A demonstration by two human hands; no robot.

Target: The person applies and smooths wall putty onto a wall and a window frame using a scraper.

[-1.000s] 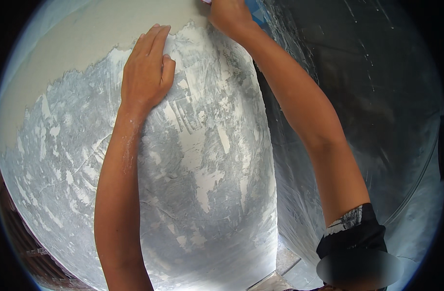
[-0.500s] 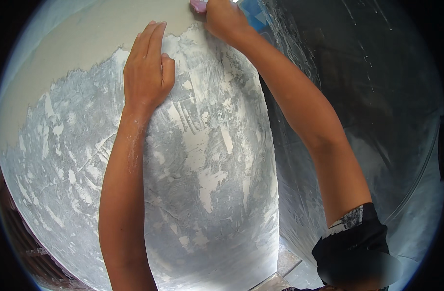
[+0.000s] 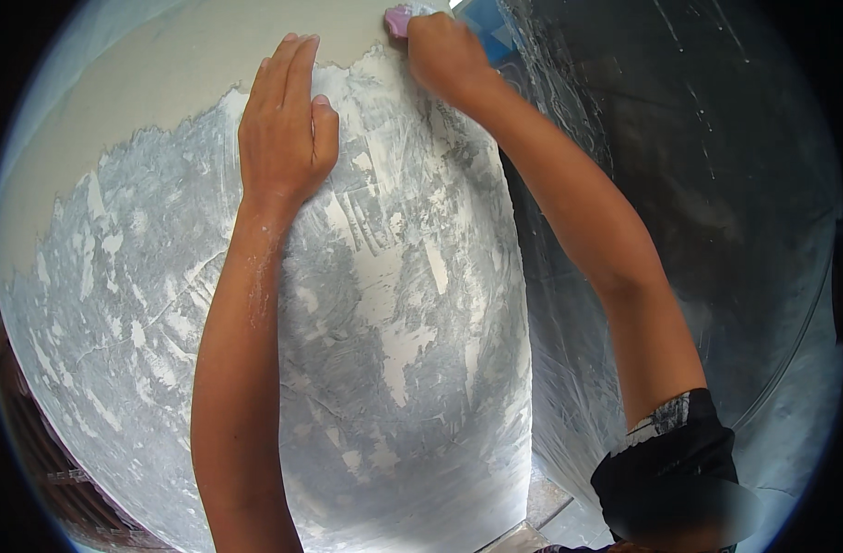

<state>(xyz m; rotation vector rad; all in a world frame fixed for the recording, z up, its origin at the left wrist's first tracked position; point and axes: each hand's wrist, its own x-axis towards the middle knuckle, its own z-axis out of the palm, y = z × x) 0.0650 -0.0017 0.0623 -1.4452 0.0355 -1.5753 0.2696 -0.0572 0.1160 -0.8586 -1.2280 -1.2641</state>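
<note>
A large, curved panel fills the left and middle of the view, grey with patchy white streaks. Along its far part runs a smooth beige layer with a ragged edge. My left hand lies flat on the panel across that edge, fingers stretched out and thumb apart, holding nothing. Farther off, near the panel's right edge, my right hand is closed around a small pink pad-like thing. Most of the pink thing is hidden by the fist, so its exact kind is unclear.
To the right of the panel hangs or lies a dark, shiny sheet with pale streaks and drips. A blue patterned thing shows beyond my right hand. Light floor tiles show at the lower right, brown slats at the lower left.
My right hand has come nearer and slightly right with the pink thing, which shows more now. My left hand stays flat, at nearly the same place on the panel.
</note>
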